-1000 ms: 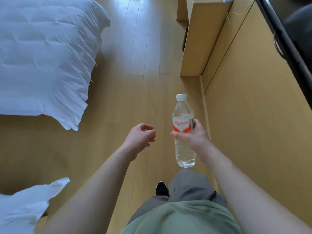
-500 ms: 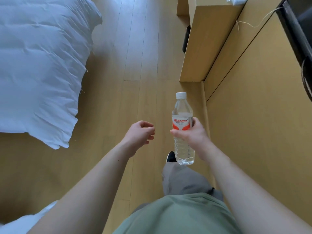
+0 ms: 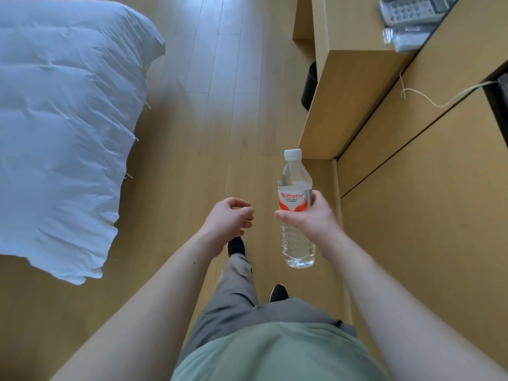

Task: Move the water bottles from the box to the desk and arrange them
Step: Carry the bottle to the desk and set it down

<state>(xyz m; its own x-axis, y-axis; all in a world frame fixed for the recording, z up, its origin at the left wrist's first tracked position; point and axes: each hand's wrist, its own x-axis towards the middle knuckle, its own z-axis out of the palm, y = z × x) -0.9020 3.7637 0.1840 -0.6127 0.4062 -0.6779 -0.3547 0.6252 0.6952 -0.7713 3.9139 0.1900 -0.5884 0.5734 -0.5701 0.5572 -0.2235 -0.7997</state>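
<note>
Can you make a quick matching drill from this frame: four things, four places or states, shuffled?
Things:
1. water bottle
2. left hand
3. duvet
4. telephone

Places or states:
A. loosely curled, holding nothing
B. on the desk top, top right
C. upright in the right hand
D. white, at left over the wooden floor

Pairs: 1-C, 2-A, 3-D, 4-B
</note>
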